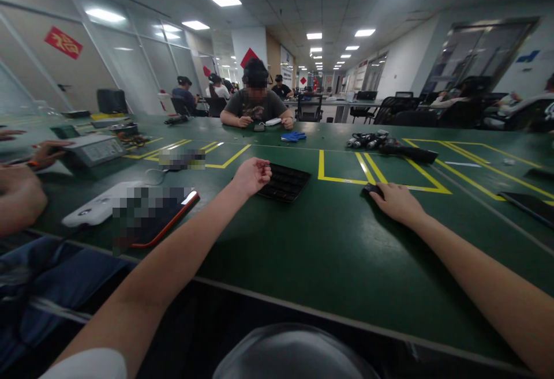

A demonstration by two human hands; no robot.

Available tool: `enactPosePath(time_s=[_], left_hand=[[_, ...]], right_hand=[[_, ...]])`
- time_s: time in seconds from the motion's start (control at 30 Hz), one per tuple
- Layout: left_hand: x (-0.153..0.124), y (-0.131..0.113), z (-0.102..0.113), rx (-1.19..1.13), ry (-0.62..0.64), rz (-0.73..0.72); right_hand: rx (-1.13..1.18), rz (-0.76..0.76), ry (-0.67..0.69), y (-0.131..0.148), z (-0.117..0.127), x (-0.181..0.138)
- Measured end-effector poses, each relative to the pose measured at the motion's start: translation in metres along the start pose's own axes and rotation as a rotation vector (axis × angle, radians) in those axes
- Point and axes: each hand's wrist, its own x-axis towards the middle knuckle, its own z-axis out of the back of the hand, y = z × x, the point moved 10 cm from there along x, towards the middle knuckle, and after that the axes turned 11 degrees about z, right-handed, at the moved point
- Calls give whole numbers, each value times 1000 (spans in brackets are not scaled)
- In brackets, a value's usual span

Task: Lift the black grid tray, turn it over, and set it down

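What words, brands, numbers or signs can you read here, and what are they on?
"福", apparently, on the tilted red sign at upper left.
Label on the grey box: too small to read.
Background wall poster: too blurred to read.
Blue wall mark at right: no readable text.

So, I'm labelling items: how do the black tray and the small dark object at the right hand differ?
The black tray is larger than the small dark object. The tray lies mostly uncovered near the left hand; the right hand partly covers the object. Both are dark.
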Motion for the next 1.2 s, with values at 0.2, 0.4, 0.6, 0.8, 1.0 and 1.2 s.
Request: enactPosePath(time_s=[0.2, 0.4, 0.6, 0.8, 1.0, 1.2], left_hand=[[19, -1, 37, 202, -223, -52], [14, -9, 23, 1276, -539, -211], [19, 3, 5, 1661, -508, -178], [13, 6, -9, 1703, -437, -246], [-12, 12, -35, 1532, -408, -374], [-46, 33, -86, 1312, -145, -582]], right_hand=[[-12, -4, -39, -1, 1, 0], [-6, 4, -54, 0, 3, -1], [24, -8, -76, 2, 4, -1], [208, 143, -121, 51, 5, 3], [635, 232, -195, 105, 14, -3], [1232, 387, -221, 135, 18, -13]])
